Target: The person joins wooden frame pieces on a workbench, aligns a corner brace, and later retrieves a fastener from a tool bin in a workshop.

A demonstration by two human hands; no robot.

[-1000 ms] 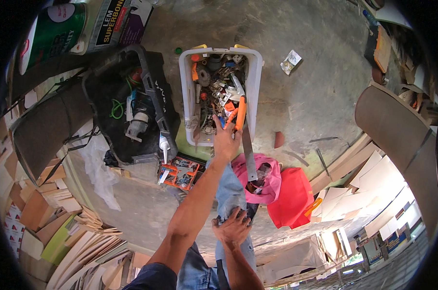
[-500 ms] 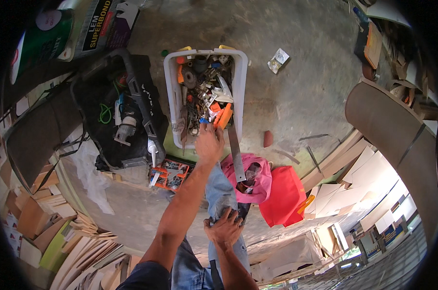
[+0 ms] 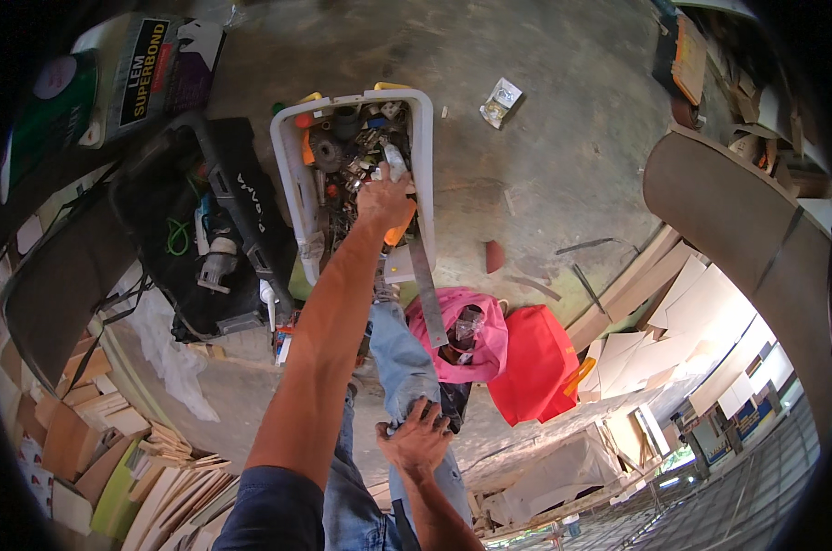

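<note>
My left hand reaches into a white plastic bin full of mixed hardware and small tools. Its fingers point down among the pieces beside a whitish part, and the fingertips are hidden. An orange-handled tool lies partly under this hand. Along the bin's near right corner leans a long flat metal strip. My right hand rests on the knee of my blue jeans, its fingers spread and holding nothing.
Left of the bin lies an open black tool bag with a power tool in it. A pink bag and a red bag are near my knee. Wood offcuts pile up at lower left; a small packet lies on the floor.
My left hand has moved farther into the bin, away from me, now covering part of the orange-handled tool. The right hand stays on the knee. The whole view has shifted slightly.
</note>
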